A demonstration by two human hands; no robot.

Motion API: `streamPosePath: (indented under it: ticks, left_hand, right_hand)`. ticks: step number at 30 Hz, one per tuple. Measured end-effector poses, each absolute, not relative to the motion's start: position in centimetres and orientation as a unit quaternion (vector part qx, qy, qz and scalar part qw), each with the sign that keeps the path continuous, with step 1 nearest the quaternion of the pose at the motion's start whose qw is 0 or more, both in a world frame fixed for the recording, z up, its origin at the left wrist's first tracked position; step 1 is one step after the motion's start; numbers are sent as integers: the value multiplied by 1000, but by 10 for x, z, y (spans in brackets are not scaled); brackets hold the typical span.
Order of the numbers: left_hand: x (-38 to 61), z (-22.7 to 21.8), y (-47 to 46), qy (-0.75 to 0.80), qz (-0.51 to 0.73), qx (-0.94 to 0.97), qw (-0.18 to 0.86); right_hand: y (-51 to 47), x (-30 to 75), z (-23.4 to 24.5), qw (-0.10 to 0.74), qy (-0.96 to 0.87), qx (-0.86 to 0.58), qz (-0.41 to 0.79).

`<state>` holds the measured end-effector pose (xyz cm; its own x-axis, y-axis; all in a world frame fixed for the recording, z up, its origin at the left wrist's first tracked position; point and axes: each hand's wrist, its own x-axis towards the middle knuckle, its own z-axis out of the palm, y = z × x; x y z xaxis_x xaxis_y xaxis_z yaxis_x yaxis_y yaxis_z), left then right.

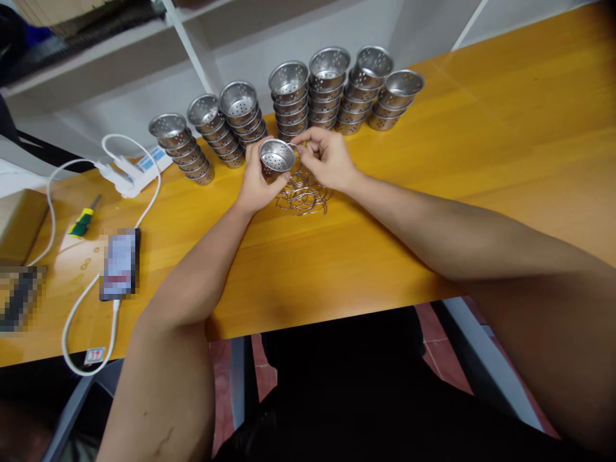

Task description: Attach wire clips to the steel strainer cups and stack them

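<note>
My left hand (pixel 260 179) is wrapped round a small perforated metal strainer cup (pixel 278 156), its open top tilted toward me. At the cup's right rim, my right hand (pixel 326 156) pinches a thin wire ring (pixel 293 147) between thumb and forefinger. Part of that ring is hidden by the fingers. Just below both hands lies a loose heap of bent wire rings (pixel 304 197) on the wooden table. Behind them stand several stacks of the same perforated cups (pixel 289 83), some partly covered by my hands.
A white power strip (pixel 147 170) with plugged cables lies at the left back. Nearer are a green-and-yellow screwdriver (pixel 84 220) and a phone (pixel 120 263) on a white charging cable (pixel 67 321). A grey partition (pixel 269 32) rises behind the cup stacks on the wooden table (pixel 505 128).
</note>
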<state>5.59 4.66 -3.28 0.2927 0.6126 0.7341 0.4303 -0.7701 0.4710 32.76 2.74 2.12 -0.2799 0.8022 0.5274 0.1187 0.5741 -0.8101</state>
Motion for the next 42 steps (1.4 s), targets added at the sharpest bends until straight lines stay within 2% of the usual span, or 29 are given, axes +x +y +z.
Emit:
streamPosePath:
  ticks: [9,18,26,35,42]
  left_hand:
    - [55,-34,48,346,509,779,117]
    - [64,-32,45,314,494,793,173]
    - [75,-13,19,309,474,806,176]
    - [73,-21,24,321,490,790,180]
    - [67,-24,32,308,490,795,182]
  right_hand:
    - [24,325,21,499,-739,-303,337]
    - [13,316,35,493,-715,-356,344]
    - [12,313,33,503,-714,-351,338]
    - [12,308,31,506,-714,-365,317]
    - [9,310,49,491,-709,-318,394]
